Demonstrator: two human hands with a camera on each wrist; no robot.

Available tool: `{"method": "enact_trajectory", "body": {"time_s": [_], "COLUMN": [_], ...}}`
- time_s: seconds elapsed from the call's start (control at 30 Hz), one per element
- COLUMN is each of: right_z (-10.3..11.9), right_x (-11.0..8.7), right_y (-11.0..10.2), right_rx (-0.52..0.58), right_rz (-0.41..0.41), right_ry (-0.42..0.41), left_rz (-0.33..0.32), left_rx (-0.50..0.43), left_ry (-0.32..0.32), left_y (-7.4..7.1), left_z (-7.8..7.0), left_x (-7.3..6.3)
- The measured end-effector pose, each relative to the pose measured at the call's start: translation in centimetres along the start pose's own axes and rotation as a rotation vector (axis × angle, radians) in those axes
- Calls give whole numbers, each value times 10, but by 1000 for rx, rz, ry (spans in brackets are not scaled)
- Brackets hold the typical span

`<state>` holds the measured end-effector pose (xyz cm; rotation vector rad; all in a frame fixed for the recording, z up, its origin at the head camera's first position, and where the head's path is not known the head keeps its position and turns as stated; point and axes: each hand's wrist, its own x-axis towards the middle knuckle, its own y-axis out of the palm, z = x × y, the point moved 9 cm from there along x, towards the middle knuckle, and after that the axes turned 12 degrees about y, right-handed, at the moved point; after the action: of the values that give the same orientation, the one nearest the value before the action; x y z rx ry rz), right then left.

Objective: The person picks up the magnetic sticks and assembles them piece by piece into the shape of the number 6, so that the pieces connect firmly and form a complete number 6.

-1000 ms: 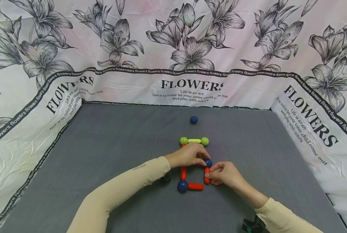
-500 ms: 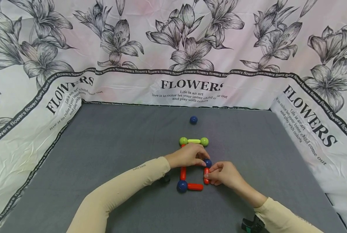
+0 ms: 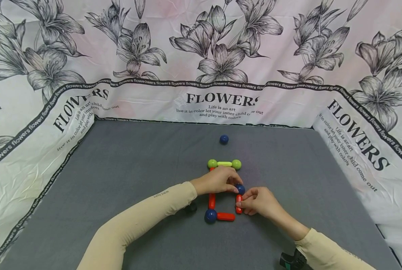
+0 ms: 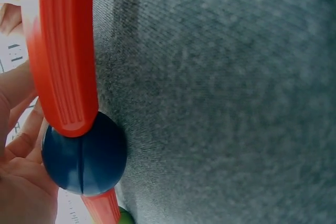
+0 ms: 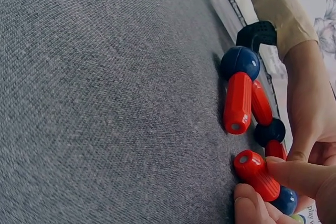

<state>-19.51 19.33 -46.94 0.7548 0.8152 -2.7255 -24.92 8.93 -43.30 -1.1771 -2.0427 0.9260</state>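
Observation:
My left hand [image 3: 218, 179] reaches over the toy frame, its thumb and fingers pinching a blue ball [image 3: 240, 189] at the right side. Just below that ball, my right hand [image 3: 262, 203] pinches a short red rod [image 3: 239, 204] whose upper end meets the ball. In the right wrist view the free end of this red rod [image 5: 256, 174] shows a small metal tip. Another blue ball [image 3: 210, 216] forms the near left corner, joined to a red rod [image 3: 226, 216] pointing right and a red rod [image 3: 212, 201] running away. My left hand covers part of the frame.
Two green balls joined by a green rod [image 3: 224, 164] make the far end of the frame. A loose blue ball [image 3: 224, 139] lies beyond it on the grey cloth [image 3: 147, 150]. Floral fabric [image 3: 221, 101] stands up around the back and sides.

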Motion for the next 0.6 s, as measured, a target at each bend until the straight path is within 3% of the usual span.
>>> {"method": "enact_trajectory", "body": {"time_s": [0.17,0.37,0.6], "right_z": [2,5,22], "right_x": [-3,-3,3], "right_y": [-2,-12,-39], "right_rx": [-7,-56,-189], "right_rz": [15,-5,-159], "right_ry": [-10,-39,-136], "left_rz": [-30,-120,-199], "left_rx": [-29,-82,-143], "left_ry": [-7,-9,-110], "left_y": [-7,-22,-24], "left_z": [-2,-9,-14], "left_x": [-3,-15,-48]}}
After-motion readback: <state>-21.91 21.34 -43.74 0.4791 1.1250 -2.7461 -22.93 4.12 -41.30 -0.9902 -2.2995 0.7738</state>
